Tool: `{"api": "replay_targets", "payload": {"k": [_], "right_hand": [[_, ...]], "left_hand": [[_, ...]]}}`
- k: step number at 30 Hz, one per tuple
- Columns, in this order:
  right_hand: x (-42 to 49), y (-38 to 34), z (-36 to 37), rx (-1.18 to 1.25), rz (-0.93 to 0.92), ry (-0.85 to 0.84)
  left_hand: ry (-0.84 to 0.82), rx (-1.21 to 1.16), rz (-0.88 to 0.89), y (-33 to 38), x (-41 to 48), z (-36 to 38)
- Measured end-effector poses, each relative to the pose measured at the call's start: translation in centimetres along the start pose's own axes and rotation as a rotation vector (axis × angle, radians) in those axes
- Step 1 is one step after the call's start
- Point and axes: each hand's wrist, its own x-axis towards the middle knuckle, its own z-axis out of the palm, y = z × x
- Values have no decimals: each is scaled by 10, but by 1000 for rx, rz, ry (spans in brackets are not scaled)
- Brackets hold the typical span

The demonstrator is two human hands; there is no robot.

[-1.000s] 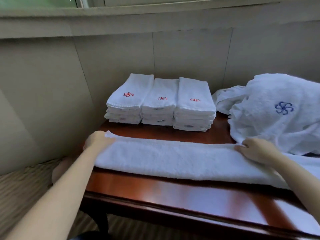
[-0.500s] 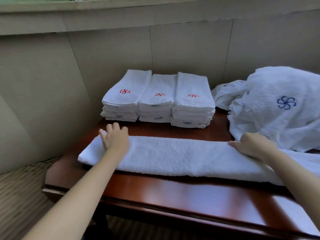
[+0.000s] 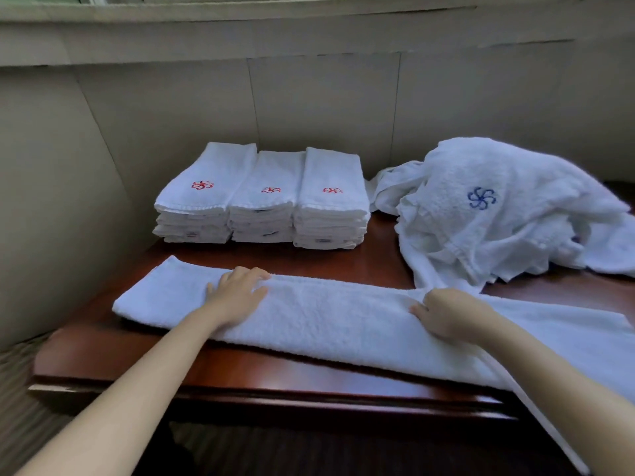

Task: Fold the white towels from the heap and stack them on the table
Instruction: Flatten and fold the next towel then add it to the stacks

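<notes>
- White terry towel, folded into a long strip, lies across the middle of the frame on the dark red wooden table.
- My left hand rests flat on it, fingers slightly spread.
- My right hand presses it at centre right, fingers together; whether they pinch cloth I cannot tell.
- Three folded stacks sit behind; the heap fills the upper right.

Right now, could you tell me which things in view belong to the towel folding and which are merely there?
Part of the job:
- long towel, lying flat under the left hand and right hand
- three folded stacks
- unfolded heap
- wooden table

Merely there:
- panelled wall
- window ledge
- carpet
</notes>
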Motion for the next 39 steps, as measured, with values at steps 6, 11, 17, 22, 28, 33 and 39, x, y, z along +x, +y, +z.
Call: {"api": "replay_targets", "payload": {"k": [6,11,17,22,28,33,39], "right_hand": [[3,4,-12,-65,-64,251],[21,7,-12,-49,-28,219],[34,3,-6,-5,59,158],[31,-6,-2,-44,83,287],[24,-5,0,23,135,317],[-1,25,-18,-51,242,204],[-43,81,-50,6,132,-100]], "left_hand": [[-86,20,-50,19,11,-14],[-113,-1,-38,22,19,-19],[79,-6,-74,34,22,-8],[290,314,-44,57,16,1],[-101,40,176,147,-15,41],[-153,121,232,155,-13,58],[-165,160,311,152,-9,56]]}}
